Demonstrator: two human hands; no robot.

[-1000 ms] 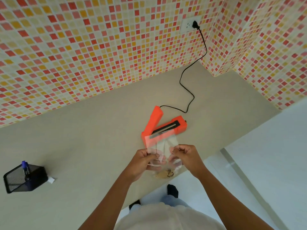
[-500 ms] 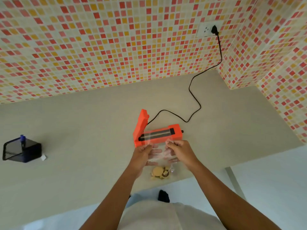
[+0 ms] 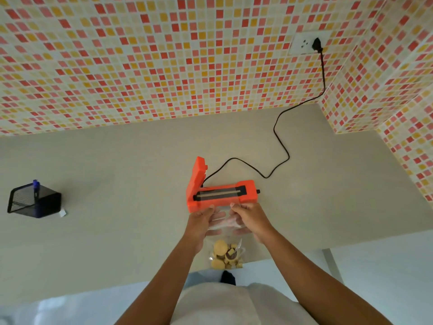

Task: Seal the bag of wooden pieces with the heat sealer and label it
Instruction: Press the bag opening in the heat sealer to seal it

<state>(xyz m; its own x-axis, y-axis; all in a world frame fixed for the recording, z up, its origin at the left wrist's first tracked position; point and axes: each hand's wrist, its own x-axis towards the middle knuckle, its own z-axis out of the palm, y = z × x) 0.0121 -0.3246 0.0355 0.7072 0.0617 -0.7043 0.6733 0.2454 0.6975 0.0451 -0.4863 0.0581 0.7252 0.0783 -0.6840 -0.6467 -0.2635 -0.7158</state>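
Note:
An orange heat sealer (image 3: 222,194) lies on the grey counter with its lid raised at the left end and its black sealing strip facing up. A clear plastic bag (image 3: 224,233) holds round and square wooden pieces (image 3: 225,254) at its lower end near the counter's front edge. My left hand (image 3: 199,225) grips the bag's left side and my right hand (image 3: 249,221) grips its right side. The bag's open top edge sits against the sealer's front, just short of the strip.
A black cord (image 3: 278,146) runs from the sealer to a wall socket (image 3: 309,44) at the upper right. A black mesh pen holder (image 3: 35,204) with a blue pen stands at the far left, a small white label (image 3: 62,213) beside it. Tiled walls bound the counter.
Both hands have carried the bag forward and lower, so its top edge now reaches the sealer's front. The view has shifted, showing the sealer more squarely.

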